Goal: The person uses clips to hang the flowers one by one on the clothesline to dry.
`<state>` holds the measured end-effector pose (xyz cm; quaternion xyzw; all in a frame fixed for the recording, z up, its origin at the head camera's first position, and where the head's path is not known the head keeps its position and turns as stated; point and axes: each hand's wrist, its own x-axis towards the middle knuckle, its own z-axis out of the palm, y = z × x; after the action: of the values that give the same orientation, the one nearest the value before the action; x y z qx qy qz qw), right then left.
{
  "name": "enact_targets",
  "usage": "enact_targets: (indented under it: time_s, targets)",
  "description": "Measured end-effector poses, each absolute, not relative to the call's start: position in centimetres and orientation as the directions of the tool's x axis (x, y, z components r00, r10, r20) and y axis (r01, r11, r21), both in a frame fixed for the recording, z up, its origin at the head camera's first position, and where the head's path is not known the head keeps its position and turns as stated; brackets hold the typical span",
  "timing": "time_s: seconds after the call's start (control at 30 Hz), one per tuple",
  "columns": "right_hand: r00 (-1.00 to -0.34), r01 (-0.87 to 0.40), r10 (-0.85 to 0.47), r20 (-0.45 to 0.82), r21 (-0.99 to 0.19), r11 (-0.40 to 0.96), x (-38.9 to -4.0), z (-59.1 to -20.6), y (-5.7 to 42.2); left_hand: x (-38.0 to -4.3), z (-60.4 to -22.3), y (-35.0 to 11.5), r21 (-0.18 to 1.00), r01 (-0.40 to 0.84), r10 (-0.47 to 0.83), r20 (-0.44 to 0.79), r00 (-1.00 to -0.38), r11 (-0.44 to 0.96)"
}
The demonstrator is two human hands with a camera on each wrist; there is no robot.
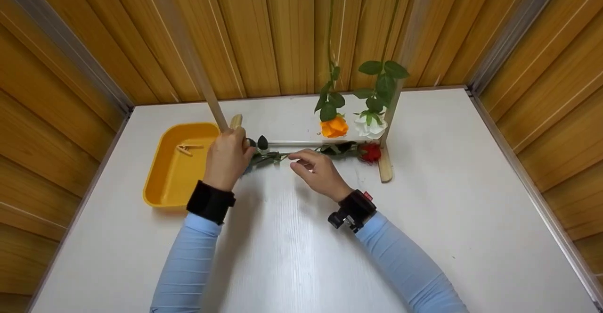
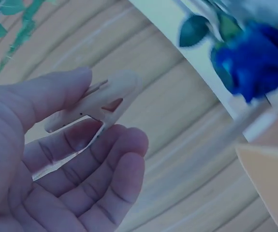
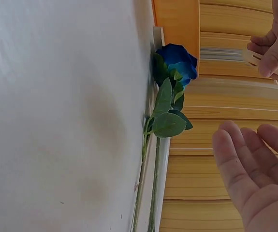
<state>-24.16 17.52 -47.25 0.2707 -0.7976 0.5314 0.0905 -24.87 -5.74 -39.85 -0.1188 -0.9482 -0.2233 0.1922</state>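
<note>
My left hand (image 1: 227, 157) pinches a light wooden clothespin (image 2: 122, 92) between thumb and fingers, raised above the table near the left post. In the left wrist view, a blue rose (image 2: 257, 60) lies beyond that hand, blurred. The right wrist view shows the same blue rose with green leaves (image 3: 169, 124) lying along the table. My right hand (image 1: 320, 171) hovers by the stems with its fingers loosely bent and nothing held. To its right is a red rose (image 1: 370, 152), lying with its head near the right post. The left hand partly hides the blue rose in the head view.
A yellow tray (image 1: 158, 174) at the left contains clothespins (image 1: 184, 150). An orange rose (image 1: 334, 127) and a white rose (image 1: 370, 127) hang head down at the back. Wooden posts (image 1: 213, 105) rise on both sides, with a low bar (image 1: 301, 143) between them.
</note>
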Motion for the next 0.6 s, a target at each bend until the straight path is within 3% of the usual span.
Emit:
enact_targets:
  time_s: [0.6]
  targets:
    - [-0.883, -0.427, -0.299, 0.363, -0.885, 0.185, -22.5, -47.2, 19.9, -21.5, -44.0, 1.8, 0.484, 0.524, 0.271, 0.499, -0.823, 0.701]
